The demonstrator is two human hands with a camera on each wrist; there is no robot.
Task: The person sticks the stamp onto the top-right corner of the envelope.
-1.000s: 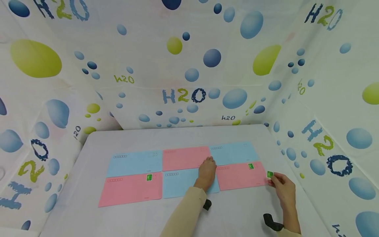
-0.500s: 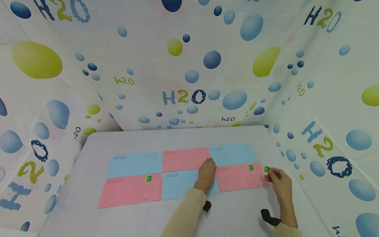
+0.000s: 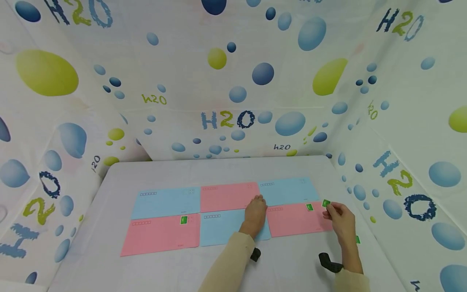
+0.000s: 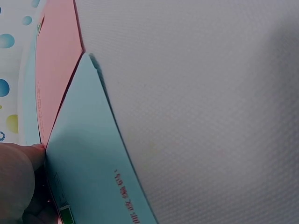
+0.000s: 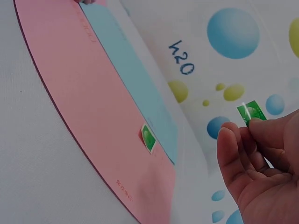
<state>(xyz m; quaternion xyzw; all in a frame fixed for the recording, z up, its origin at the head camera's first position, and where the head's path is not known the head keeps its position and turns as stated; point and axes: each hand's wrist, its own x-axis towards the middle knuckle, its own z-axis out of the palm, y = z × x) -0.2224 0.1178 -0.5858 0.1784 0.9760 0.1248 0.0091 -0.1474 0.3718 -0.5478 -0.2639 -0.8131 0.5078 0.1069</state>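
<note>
My right hand [image 3: 341,221] pinches a small green postage stamp [image 5: 251,111] between thumb and fingers, in the air past the right end of the lower right pink envelope [image 3: 295,223]. That envelope bears a green stamp [image 5: 148,138] near its top right corner. My left hand [image 3: 254,215] rests on the lower middle blue envelope [image 4: 93,135], by the corner where it meets the upper middle pink envelope [image 3: 228,197] and the upper right blue envelope [image 3: 286,190]. The left wrist view shows a green stamp [image 4: 66,214] on the lower middle envelope; my hand hides it from the head camera.
To the left lie an upper blue envelope [image 3: 164,205] and a lower pink envelope [image 3: 157,239] with a green stamp [image 3: 184,220]. Another green stamp [image 3: 358,239] shows partly behind my right wrist. White cloth covers the table [image 3: 175,271]; patterned curtains [image 3: 233,81] surround it.
My right hand has moved left and slightly away from me with the stamp, toward the upper right blue envelope. The stamp behind the wrist has come into sight. The left hand has stayed put.
</note>
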